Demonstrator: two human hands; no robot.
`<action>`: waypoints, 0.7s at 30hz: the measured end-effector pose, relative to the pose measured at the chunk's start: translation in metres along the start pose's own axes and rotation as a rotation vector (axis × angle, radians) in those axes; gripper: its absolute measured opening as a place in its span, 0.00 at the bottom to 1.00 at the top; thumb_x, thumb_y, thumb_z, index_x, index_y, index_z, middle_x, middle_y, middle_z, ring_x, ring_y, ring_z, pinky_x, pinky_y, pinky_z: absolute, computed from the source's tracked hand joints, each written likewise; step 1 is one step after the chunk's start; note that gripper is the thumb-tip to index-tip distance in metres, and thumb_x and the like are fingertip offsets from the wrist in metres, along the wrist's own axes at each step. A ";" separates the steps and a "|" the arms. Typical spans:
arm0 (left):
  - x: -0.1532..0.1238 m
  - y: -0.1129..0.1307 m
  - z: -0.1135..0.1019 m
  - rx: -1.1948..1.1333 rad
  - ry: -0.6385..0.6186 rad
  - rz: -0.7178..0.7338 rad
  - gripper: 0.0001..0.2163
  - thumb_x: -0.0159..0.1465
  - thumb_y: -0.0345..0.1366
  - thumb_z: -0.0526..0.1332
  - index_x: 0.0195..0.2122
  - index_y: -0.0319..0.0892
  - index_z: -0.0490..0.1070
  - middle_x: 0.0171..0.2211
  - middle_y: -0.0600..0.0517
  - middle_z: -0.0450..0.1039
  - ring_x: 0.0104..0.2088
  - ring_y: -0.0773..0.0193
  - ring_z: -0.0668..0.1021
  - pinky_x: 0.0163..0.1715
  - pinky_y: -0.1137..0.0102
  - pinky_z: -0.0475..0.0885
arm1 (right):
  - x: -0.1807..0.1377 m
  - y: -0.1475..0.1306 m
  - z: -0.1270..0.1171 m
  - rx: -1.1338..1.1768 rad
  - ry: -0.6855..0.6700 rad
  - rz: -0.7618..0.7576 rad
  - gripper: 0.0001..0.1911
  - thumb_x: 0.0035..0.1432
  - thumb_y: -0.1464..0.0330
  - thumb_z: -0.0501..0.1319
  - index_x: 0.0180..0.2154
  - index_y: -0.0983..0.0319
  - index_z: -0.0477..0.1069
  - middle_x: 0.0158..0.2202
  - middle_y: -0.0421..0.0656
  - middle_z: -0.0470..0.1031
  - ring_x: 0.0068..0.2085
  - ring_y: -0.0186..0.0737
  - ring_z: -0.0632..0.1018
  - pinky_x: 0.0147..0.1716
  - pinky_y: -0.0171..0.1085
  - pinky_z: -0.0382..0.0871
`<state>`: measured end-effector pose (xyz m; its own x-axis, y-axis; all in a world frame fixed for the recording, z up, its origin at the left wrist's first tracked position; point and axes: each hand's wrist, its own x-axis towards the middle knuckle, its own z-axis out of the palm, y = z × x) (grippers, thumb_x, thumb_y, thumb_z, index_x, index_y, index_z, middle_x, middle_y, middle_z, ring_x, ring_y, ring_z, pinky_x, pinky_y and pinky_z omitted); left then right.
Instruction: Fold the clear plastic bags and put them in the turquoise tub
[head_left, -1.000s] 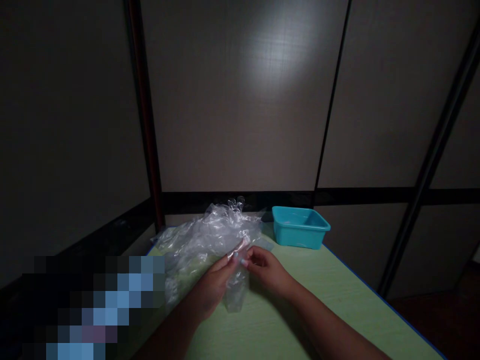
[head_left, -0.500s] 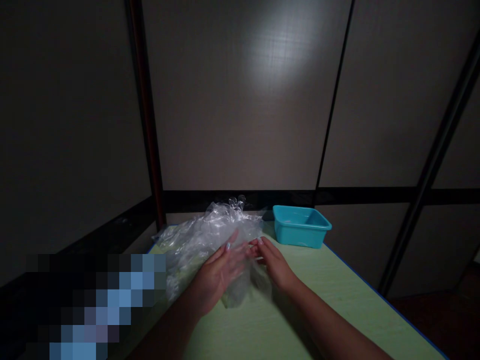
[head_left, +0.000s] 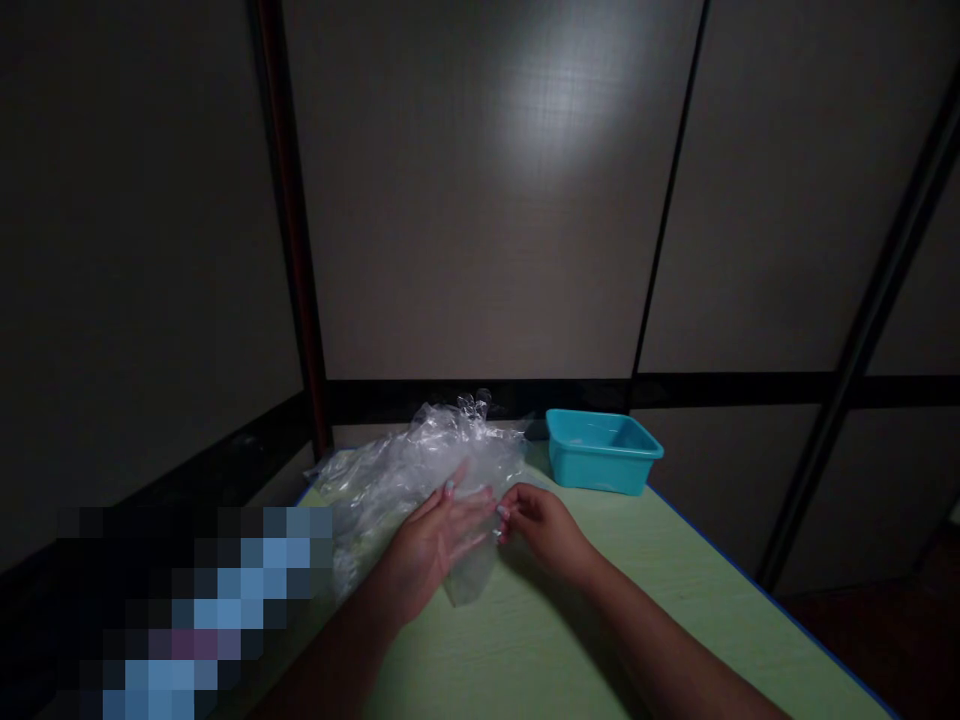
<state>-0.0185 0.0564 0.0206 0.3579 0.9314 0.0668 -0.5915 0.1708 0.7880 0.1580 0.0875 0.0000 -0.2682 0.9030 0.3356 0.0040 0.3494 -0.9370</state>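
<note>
My left hand is held out over the table with its fingers spread. Thin clear plastic, which looks like a disposable plastic glove, lies over those fingers and hangs below them; how far it covers the hand I cannot tell. Close to the left fingertips, my right hand has thumb and forefinger pinched on the edge of this film. Behind both hands is a crumpled heap of clear plastic, with finger-like tips sticking up at its top.
A turquoise plastic basin stands at the back right of the pale green table, which has a blue edge. Dark-framed panels rise right behind the table. A pixelated patch hides the lower left.
My right hand has closed to a pinch and shifted slightly down by the left fingertips. The left fingers have spread wider, and the hanging film has moved a little.
</note>
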 end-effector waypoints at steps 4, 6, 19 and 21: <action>0.001 0.005 0.002 -0.053 0.050 0.024 0.23 0.69 0.36 0.50 0.64 0.45 0.48 0.44 0.41 0.75 0.45 0.49 0.77 0.45 0.52 0.68 | 0.001 -0.008 -0.007 0.043 0.018 0.008 0.16 0.49 0.56 0.64 0.26 0.61 0.65 0.20 0.37 0.71 0.23 0.35 0.73 0.26 0.35 0.66; 0.001 0.006 0.004 -0.100 0.029 -0.003 0.22 0.68 0.37 0.51 0.62 0.41 0.52 0.43 0.40 0.75 0.43 0.48 0.78 0.44 0.52 0.69 | 0.001 -0.012 -0.010 0.071 0.019 0.011 0.17 0.48 0.55 0.65 0.26 0.61 0.65 0.20 0.37 0.71 0.22 0.34 0.73 0.26 0.35 0.66; -0.003 0.000 -0.004 -0.064 -0.200 -0.026 0.17 0.62 0.36 0.59 0.52 0.38 0.69 0.41 0.43 0.76 0.45 0.51 0.76 0.49 0.59 0.66 | -0.006 -0.024 -0.005 0.195 -0.071 0.072 0.19 0.44 0.55 0.68 0.24 0.62 0.67 0.18 0.37 0.71 0.20 0.32 0.71 0.24 0.34 0.65; -0.003 0.000 -0.004 -0.069 -0.173 -0.024 0.16 0.61 0.37 0.60 0.49 0.37 0.71 0.41 0.43 0.76 0.46 0.50 0.75 0.50 0.58 0.65 | -0.006 -0.024 -0.007 0.213 -0.044 0.072 0.19 0.45 0.54 0.68 0.24 0.62 0.67 0.19 0.37 0.71 0.20 0.32 0.71 0.24 0.34 0.66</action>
<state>-0.0219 0.0550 0.0181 0.4878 0.8587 0.1574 -0.6273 0.2194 0.7473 0.1658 0.0757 0.0214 -0.3163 0.9102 0.2673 -0.1776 0.2200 -0.9592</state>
